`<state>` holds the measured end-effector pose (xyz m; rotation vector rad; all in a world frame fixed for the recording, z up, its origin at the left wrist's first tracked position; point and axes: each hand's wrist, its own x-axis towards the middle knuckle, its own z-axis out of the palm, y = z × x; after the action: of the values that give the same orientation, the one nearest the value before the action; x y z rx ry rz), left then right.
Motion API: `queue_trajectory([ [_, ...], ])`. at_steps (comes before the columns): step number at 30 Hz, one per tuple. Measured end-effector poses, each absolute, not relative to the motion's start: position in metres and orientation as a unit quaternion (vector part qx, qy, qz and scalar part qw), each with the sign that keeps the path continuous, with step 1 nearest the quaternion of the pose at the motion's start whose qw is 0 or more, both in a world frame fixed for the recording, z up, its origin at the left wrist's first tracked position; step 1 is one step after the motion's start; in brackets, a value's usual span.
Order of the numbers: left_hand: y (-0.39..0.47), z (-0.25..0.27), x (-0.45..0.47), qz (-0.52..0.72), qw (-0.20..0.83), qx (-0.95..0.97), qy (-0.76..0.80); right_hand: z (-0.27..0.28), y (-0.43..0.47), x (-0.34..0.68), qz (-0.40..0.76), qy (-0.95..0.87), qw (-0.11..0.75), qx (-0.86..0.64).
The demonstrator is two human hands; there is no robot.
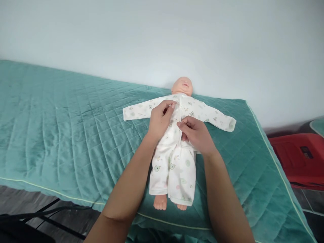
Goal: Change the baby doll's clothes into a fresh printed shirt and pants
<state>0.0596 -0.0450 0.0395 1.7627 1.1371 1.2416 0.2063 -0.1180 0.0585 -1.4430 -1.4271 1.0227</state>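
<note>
A baby doll [182,85] lies on its back, its head toward the wall and its bare feet toward me. It wears a white long-sleeved baby shirt [197,109] printed with small animals and matching baby trousers [182,172]. The sleeves are spread out to both sides. Thumb and fingers of my left hand [161,118] pinch the shirt at the upper chest, beside the front opening. Lower down, my right hand [194,133] is closed on the shirt's front edge near the belly. Its curled fingertips are partly hidden.
A green quilted cover [76,128] with pale piping lies under the doll and reaches a white wall [126,37] behind. To the right, beyond the edge, stands a red plastic object [298,158]. A dark metal frame [50,216] shows at the lower left.
</note>
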Motion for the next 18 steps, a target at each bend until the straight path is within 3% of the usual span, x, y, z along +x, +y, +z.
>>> queue_trajectory([
  [5, -0.054, 0.049, 0.045, 0.407, 0.42, 0.705, 0.401, 0.058, -0.115, 0.214, 0.466, -0.526, 0.443, -0.556],
  [14, -0.055, 0.055, 0.04, 0.318, 0.373, 0.802, 0.341, 0.057, -0.115, 0.214, 0.496, -0.485, 0.478, -0.538],
  [18, -0.057, 0.058, 0.038, 0.309, 0.413, 0.782, 0.351, 0.058, -0.115, 0.213, 0.492, -0.481, 0.488, -0.537],
])
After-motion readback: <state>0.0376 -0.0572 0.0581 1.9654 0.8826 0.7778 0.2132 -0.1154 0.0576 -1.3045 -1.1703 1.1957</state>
